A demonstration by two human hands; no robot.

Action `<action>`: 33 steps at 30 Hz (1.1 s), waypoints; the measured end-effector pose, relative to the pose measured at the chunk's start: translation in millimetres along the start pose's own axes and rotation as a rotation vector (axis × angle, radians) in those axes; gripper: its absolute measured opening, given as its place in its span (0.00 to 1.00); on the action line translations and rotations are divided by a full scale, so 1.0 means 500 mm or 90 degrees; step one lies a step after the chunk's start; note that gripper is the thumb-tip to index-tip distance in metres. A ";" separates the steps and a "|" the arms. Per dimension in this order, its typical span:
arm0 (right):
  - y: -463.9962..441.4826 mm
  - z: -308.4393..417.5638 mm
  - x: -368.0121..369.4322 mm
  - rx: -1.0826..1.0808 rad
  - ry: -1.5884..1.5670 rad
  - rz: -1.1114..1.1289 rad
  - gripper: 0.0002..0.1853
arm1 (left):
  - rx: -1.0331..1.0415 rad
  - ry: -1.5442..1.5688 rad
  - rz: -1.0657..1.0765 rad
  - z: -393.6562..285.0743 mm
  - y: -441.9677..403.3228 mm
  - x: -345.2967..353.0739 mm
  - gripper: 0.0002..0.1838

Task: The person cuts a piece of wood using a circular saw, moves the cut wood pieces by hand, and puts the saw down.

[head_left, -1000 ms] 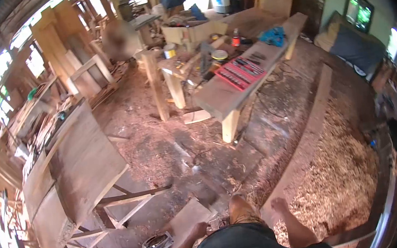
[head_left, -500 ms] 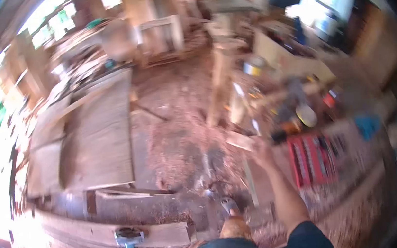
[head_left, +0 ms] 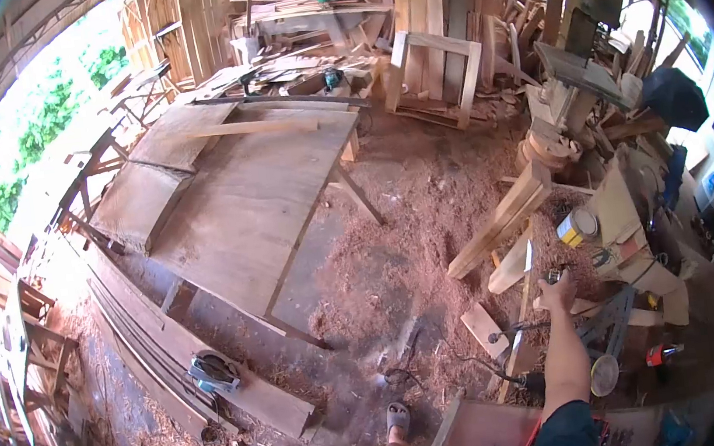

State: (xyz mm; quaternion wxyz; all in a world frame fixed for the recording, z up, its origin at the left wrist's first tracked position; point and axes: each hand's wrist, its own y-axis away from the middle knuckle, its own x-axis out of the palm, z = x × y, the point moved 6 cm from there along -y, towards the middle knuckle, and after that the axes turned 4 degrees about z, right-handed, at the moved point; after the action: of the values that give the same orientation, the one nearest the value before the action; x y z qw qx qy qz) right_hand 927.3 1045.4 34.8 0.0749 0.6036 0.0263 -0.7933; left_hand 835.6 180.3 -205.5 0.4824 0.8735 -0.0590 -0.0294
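My right hand (head_left: 558, 290) reaches forward at the right, its fingers closed around a small dark object (head_left: 554, 274) whose kind I cannot make out. Just left of the hand a long, narrow wood strip (head_left: 523, 320) lies at a slant. A short wood block (head_left: 485, 330) rests on the floor beside that strip, near a dark cord (head_left: 508, 375). Beyond the hand stands an open can with a yellow label (head_left: 578, 227). My left hand does not show clearly; only a sandalled foot and some skin appear at the bottom edge.
A large plywood sheet (head_left: 253, 199) lies on supports at the left. Ahead of it, a blue power tool (head_left: 214, 373) sits on a plank (head_left: 257, 393). A thick squared beam (head_left: 502, 220) leans over shavings (head_left: 409, 217). A red-labelled bottle (head_left: 662, 353) lies at the right.
The view has swung rightward and steadied. My right hand has let go of the wood block, which now lies on the floor, and has moved to the dark object.
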 end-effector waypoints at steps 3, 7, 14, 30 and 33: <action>0.004 0.027 -0.007 0.078 -0.037 0.024 0.48 | -0.024 0.051 -0.073 -0.012 -0.015 0.009 0.33; 0.016 0.016 0.002 0.062 -0.052 -0.062 0.45 | -0.019 0.036 -0.254 -0.025 0.003 0.044 0.19; 0.324 0.237 -0.005 -0.320 -0.355 0.152 0.30 | 0.089 0.101 -0.393 -0.072 0.046 -0.013 0.21; 1.405 0.494 0.175 -0.644 -0.159 0.896 0.32 | 0.470 0.376 -0.050 -0.233 0.340 -0.189 0.27; 1.430 0.509 0.196 -0.763 -0.152 0.772 0.33 | 0.438 0.298 -0.063 -0.211 0.372 -0.217 0.33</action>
State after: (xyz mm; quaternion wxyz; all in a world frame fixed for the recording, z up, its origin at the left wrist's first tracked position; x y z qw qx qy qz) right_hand 766.5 297.3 44.2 0.7940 0.2847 0.1059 -0.5266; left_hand 725.6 184.7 7.5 0.1608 0.9686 0.0877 0.1680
